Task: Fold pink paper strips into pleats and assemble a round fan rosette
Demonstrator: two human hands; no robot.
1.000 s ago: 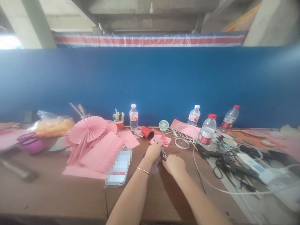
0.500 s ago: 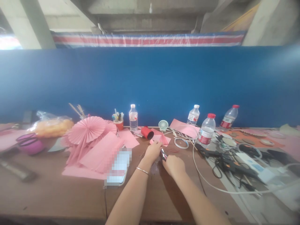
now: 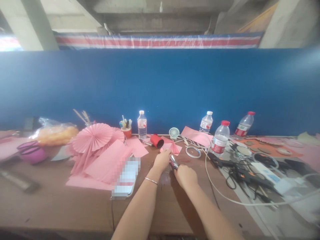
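My right hand (image 3: pixel 185 176) is closed around what look like scissors (image 3: pixel 174 161), their shiny metal end angled up and left toward my other hand. My left hand (image 3: pixel 162 159), with a bangle on its wrist, has its fingers pinched together close to the metal end. What they pinch is hidden, though a bit of pink shows by the fingertips. Just beyond the hands lies a small pleated pink paper fan (image 3: pixel 174 147). A red cylinder (image 3: pixel 157 141) rests on its side behind my left hand.
Pink paper rosettes (image 3: pixel 96 137) and sheets pile up at left, beside a phone (image 3: pixel 127 176). At right are glue guns (image 3: pixel 255 180) with tangled cords, a power strip (image 3: pixel 266 171), a tape roll (image 3: pixel 193 152) and several bottles (image 3: pixel 220 140). A small fan (image 3: pixel 174 133) stands near the blue partition (image 3: pixel 160 83).
The scissors have turned slightly, and more of their shiny metal shows between my hands. Both hands stay nearly in place, the left shifting slightly upward.
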